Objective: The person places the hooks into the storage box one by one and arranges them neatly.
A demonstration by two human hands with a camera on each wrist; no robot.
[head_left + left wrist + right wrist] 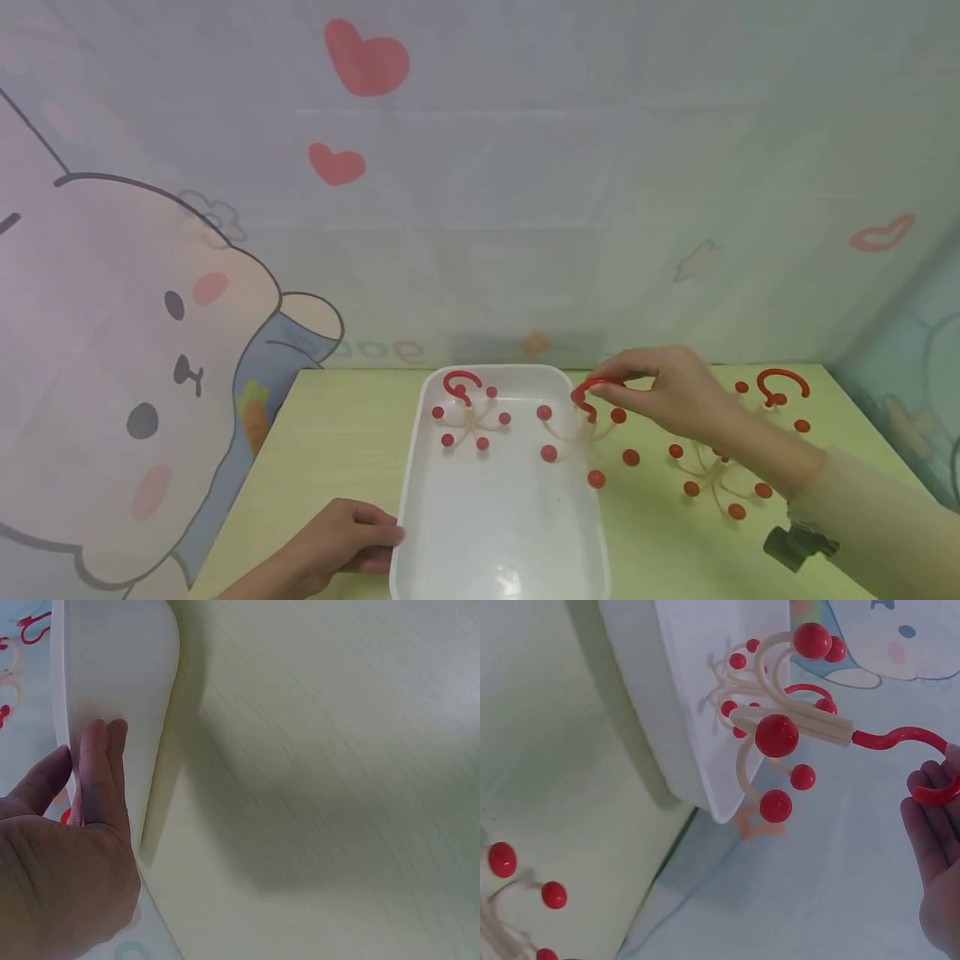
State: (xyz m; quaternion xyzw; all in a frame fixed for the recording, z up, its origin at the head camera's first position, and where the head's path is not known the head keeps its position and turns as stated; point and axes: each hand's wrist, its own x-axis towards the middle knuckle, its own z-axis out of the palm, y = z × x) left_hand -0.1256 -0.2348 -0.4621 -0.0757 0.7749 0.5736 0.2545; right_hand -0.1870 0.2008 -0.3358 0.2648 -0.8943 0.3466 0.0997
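Observation:
My right hand [671, 392] grips the red hooked handle of a head massager [810, 716], whose cream arms end in red balls. This massager hangs over the right rim of a white tray [510, 517], balls downward. Inside the tray, at its far left, a similar massager [470, 421] stands on spread arms with its red hook up. At the tray's left side, my left hand [341, 542] pinches the rim; in the left wrist view, the thumb [49, 780] lies over the edge and the fingers [101, 772] against the outer wall.
Two more massagers stand on the pale green table [337, 442] right of the tray: one nearer [716, 475], one farther back [780, 400], both partly behind my right arm. A printed cloth [525, 208] with hearts and a cartoon animal hangs behind the table.

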